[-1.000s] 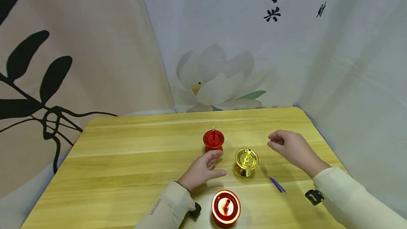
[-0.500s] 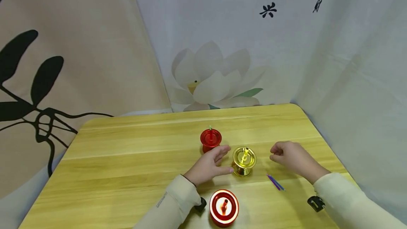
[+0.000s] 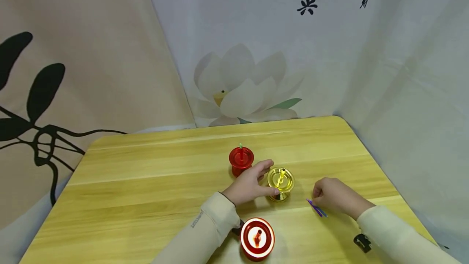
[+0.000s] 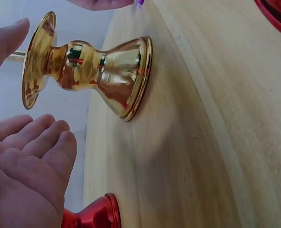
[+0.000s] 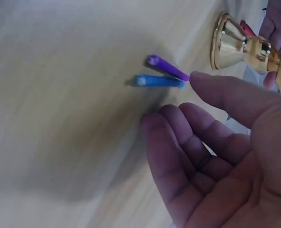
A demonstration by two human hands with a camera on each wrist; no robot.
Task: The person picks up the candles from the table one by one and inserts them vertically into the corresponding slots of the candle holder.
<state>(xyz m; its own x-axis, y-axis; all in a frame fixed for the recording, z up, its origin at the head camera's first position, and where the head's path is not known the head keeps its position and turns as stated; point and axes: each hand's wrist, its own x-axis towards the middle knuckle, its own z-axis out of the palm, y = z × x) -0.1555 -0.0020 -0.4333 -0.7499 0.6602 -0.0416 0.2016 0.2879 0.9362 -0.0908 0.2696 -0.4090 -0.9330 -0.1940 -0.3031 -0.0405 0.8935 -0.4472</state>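
A gold candle holder (image 3: 288,181) stands upright on the table, with a wide dish and a thin central tube. My left hand (image 3: 249,186) reaches around its left side, fingers straight and thumb spread apart. In the left wrist view, the thumb is near the dish of the gold candle holder (image 4: 119,76) and the fingers lie on its other side. My right hand (image 3: 338,196) hovers low over two thin candles, one purple (image 5: 166,66) and one blue (image 5: 157,80). Its thumb tip is right at the purple one's end; the loosely bent fingers hold nothing.
A red candle holder (image 3: 238,167) with a green-tipped stick in its tube stands behind my left hand. Another red candle holder (image 3: 257,252), shiny on top, stands near the front beside my left sleeve. Printed cloth (image 3: 238,31) hangs behind the wooden table (image 3: 146,190).
My left hand has moved right, from beside the rear red candle holder to the gold one. My right hand has come down and nearer to the two thin candles. The head view has shifted slightly.
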